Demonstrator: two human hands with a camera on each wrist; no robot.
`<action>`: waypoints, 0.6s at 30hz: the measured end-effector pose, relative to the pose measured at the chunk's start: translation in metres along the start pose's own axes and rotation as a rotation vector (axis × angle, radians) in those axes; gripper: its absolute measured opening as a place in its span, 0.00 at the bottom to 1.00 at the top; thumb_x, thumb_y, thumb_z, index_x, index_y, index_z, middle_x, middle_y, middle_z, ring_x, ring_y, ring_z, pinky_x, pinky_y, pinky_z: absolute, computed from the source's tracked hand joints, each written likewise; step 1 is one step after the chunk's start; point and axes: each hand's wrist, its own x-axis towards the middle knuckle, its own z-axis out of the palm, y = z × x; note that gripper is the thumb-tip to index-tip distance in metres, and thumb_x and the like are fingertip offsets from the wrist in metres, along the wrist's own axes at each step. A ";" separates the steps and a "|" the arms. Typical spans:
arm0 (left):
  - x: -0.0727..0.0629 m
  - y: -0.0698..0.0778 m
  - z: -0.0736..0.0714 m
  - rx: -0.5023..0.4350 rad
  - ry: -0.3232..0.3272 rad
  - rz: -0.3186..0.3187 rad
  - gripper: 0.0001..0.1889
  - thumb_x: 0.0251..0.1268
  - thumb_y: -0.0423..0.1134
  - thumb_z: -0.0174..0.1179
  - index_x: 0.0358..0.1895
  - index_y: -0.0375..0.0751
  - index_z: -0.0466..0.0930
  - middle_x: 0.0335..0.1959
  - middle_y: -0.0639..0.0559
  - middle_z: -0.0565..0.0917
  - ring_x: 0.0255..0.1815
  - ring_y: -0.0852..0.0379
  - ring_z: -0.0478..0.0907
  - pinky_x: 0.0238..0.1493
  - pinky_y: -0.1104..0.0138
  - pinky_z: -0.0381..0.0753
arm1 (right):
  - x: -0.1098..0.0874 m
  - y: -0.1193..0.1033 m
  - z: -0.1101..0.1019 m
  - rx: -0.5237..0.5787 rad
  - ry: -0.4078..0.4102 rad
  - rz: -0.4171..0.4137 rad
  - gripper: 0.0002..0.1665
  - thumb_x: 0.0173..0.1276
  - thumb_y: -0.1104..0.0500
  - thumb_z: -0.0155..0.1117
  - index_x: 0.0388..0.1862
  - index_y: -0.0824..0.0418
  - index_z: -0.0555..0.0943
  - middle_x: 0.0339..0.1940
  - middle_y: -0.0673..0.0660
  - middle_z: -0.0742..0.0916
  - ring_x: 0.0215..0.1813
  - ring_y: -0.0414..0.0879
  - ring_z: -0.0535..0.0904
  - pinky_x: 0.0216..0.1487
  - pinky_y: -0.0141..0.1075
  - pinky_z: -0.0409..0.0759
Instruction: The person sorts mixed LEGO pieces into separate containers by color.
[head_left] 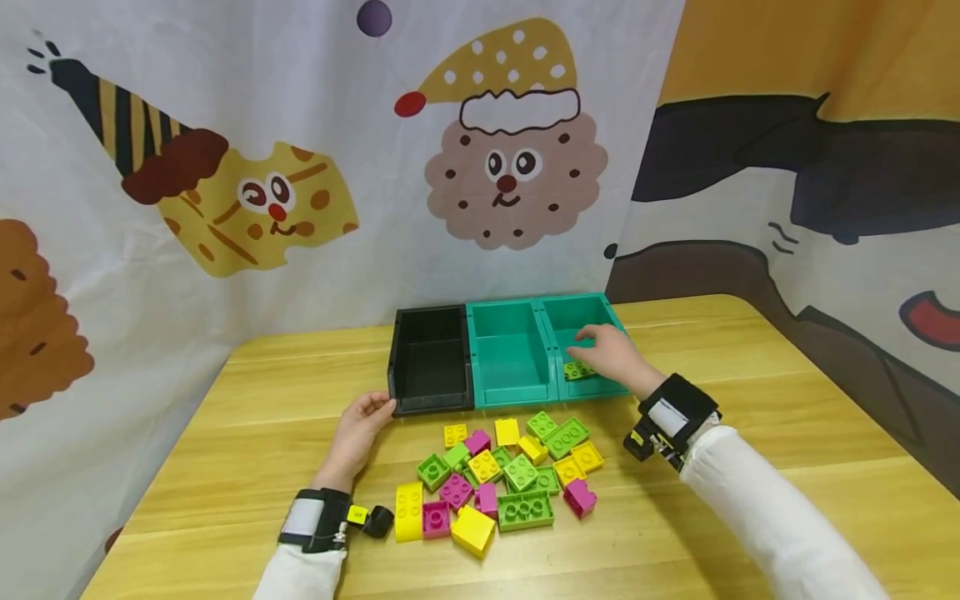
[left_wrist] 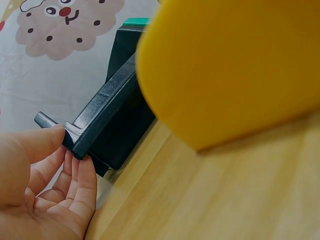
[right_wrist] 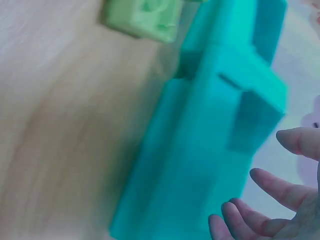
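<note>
My left hand (head_left: 356,437) grips the front left corner of the black bin (head_left: 433,403). In the left wrist view its thumb lies on top of the rim (left_wrist: 75,132) and the other fingers are underneath. Over the right-hand teal bin (head_left: 573,310) hovers my right hand (head_left: 617,358), thumb and fingers spread apart with nothing between them. Inside that bin, just below the fingertips, lies a green toy building brick (head_left: 576,372). The right wrist view shows the same spread fingers (right_wrist: 277,187) beside the blurred teal bin wall (right_wrist: 200,130).
A second teal bin (head_left: 510,325) stands between the other two. In front of the bins lies a loose pile of yellow, green and magenta bricks, among them a yellow brick (head_left: 473,531) and a long green brick (head_left: 526,511). A printed curtain (head_left: 300,100) hangs behind the wooden table (head_left: 712,350).
</note>
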 end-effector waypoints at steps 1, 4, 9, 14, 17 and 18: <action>0.000 0.000 0.000 -0.003 0.001 -0.001 0.13 0.68 0.33 0.55 0.51 0.28 0.71 0.34 0.58 0.76 0.37 0.67 0.73 0.42 0.77 0.76 | -0.002 -0.003 -0.002 0.003 0.006 -0.010 0.26 0.69 0.54 0.57 0.57 0.72 0.74 0.59 0.72 0.76 0.48 0.62 0.77 0.46 0.49 0.75; 0.000 0.000 0.000 -0.002 0.000 -0.002 0.14 0.68 0.33 0.55 0.51 0.28 0.71 0.35 0.58 0.76 0.37 0.67 0.73 0.42 0.77 0.76 | -0.009 -0.011 -0.006 0.005 0.011 -0.034 0.25 0.69 0.53 0.57 0.57 0.70 0.75 0.60 0.71 0.75 0.52 0.63 0.76 0.49 0.52 0.75; 0.000 0.000 0.000 0.003 0.000 0.003 0.14 0.68 0.33 0.55 0.51 0.27 0.71 0.35 0.58 0.76 0.37 0.67 0.73 0.42 0.77 0.76 | -0.030 -0.025 -0.006 0.015 -0.024 -0.078 0.21 0.69 0.53 0.57 0.54 0.66 0.78 0.57 0.67 0.78 0.52 0.59 0.76 0.48 0.50 0.76; 0.001 0.000 0.001 -0.009 0.000 0.007 0.13 0.68 0.32 0.55 0.50 0.27 0.71 0.34 0.59 0.76 0.36 0.67 0.73 0.42 0.77 0.76 | -0.054 -0.033 -0.001 0.027 -0.098 -0.126 0.17 0.68 0.55 0.59 0.50 0.65 0.80 0.50 0.64 0.82 0.46 0.54 0.78 0.42 0.44 0.79; 0.001 0.000 0.000 -0.011 0.003 0.008 0.13 0.68 0.32 0.55 0.50 0.27 0.71 0.34 0.59 0.76 0.36 0.67 0.72 0.42 0.77 0.76 | -0.067 -0.035 0.003 0.033 -0.140 -0.155 0.16 0.67 0.55 0.61 0.47 0.65 0.80 0.46 0.61 0.84 0.43 0.50 0.79 0.39 0.39 0.79; 0.001 0.000 0.000 -0.011 0.002 0.008 0.13 0.68 0.32 0.55 0.50 0.26 0.71 0.34 0.59 0.76 0.36 0.67 0.72 0.42 0.77 0.76 | -0.071 -0.035 0.005 0.027 -0.151 -0.167 0.16 0.67 0.55 0.61 0.47 0.65 0.80 0.45 0.60 0.84 0.42 0.49 0.79 0.38 0.38 0.79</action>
